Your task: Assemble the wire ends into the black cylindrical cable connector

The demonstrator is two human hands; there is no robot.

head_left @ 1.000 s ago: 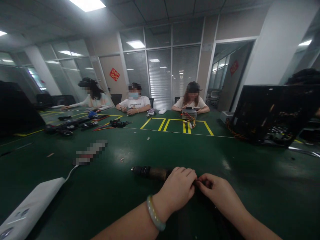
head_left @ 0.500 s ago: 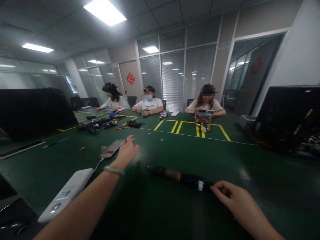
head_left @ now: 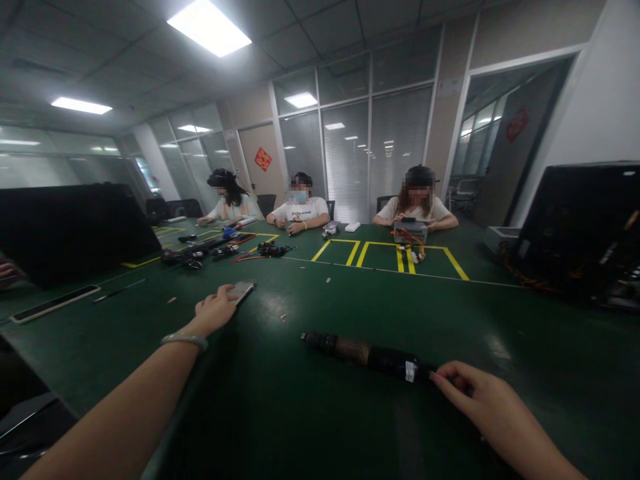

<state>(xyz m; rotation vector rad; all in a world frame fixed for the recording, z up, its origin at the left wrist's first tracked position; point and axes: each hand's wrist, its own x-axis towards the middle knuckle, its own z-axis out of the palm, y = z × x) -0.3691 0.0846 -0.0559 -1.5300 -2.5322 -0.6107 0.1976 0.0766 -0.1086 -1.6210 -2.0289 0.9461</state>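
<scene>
A black and brown electric screwdriver (head_left: 360, 355) lies on the green table (head_left: 260, 400), its tip toward the left. The thumb and fingers of my right hand (head_left: 473, 387) are pinched on the cable at its rear end. My left hand (head_left: 217, 312), with a pale bangle on the wrist, rests on a phone (head_left: 243, 292), fingers spread over its near side. The phone lies flat on the table. A small light scrap (head_left: 283, 318) lies between the phone and the screwdriver.
Black cable bundles (head_left: 200, 250) lie at the back left. Dark monitors stand at the far left (head_left: 75, 223) and right (head_left: 580, 233). Three people sit across the table, one behind a grey box with wires (head_left: 411, 232). A long dark bar (head_left: 56, 304) lies at the left.
My left hand has moved left and down onto the phone, spreading over it. The white power strip is hidden from view now. My right hand keeps its pinch at the cable.
</scene>
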